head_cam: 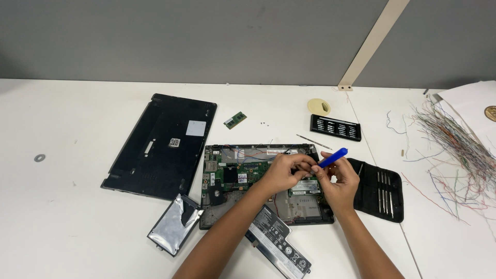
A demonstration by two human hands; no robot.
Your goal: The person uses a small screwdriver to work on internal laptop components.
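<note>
An opened laptop base (235,175) lies on the white table, its green circuit board exposed. My left hand (284,173) hovers over the board's right half, fingers pinched together against something small that I cannot make out. My right hand (338,183) is beside it, gripping a blue plastic pry tool (333,157) whose tip points up and right. Both hands meet above a small green card (305,187) in the laptop.
The black bottom cover (163,144) lies to the left, a silver drive (174,225) and a long battery (279,242) in front. A memory stick (235,120), bit holder (336,127), black tool pouch (382,191), tape roll (319,107) and tangled wires (454,144) lie behind and to the right.
</note>
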